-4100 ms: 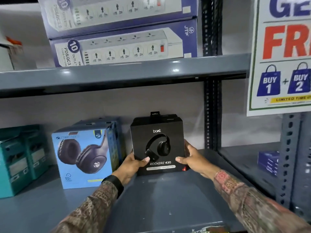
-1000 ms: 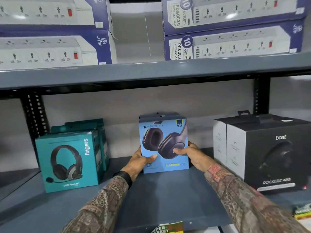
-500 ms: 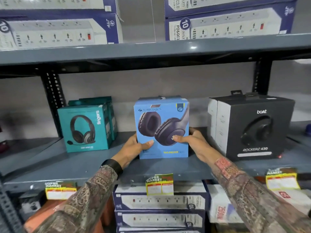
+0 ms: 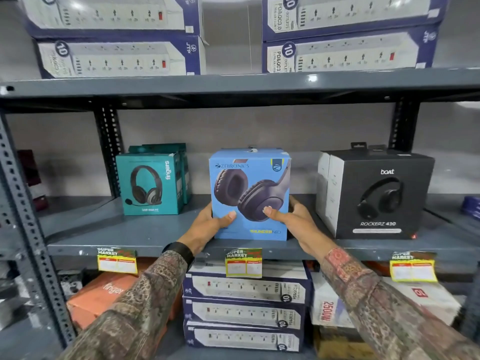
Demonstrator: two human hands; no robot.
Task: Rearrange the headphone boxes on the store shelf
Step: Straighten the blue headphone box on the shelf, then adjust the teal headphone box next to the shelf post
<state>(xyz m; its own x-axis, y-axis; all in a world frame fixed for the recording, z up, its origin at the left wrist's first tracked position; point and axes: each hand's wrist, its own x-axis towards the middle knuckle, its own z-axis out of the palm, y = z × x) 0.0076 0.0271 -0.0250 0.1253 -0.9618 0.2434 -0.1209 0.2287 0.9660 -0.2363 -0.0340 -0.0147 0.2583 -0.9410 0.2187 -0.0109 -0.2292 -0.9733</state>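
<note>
A light blue Zebronics headphone box (image 4: 249,178) stands upright near the front edge of the grey middle shelf (image 4: 130,237). My left hand (image 4: 207,224) grips its lower left side and my right hand (image 4: 291,216) its lower right side, thumbs on the front face. A teal Fingers headset box (image 4: 149,184) stands to the left, with another teal box behind it. To the right sits a black boAt Rockerz 430 box (image 4: 376,196), with white-sided boxes behind it.
Power-strip boxes (image 4: 117,55) are stacked on the shelf above and more (image 4: 244,310) on the shelf below. Yellow price tags (image 4: 242,263) hang on the shelf's front edge. Perforated steel uprights (image 4: 23,216) frame the left side. An orange box (image 4: 104,292) lies at the lower left.
The blue box, held in both hands, has come forward from the back of the shelf to its front edge. The view has pulled back, and the lower shelf now shows.
</note>
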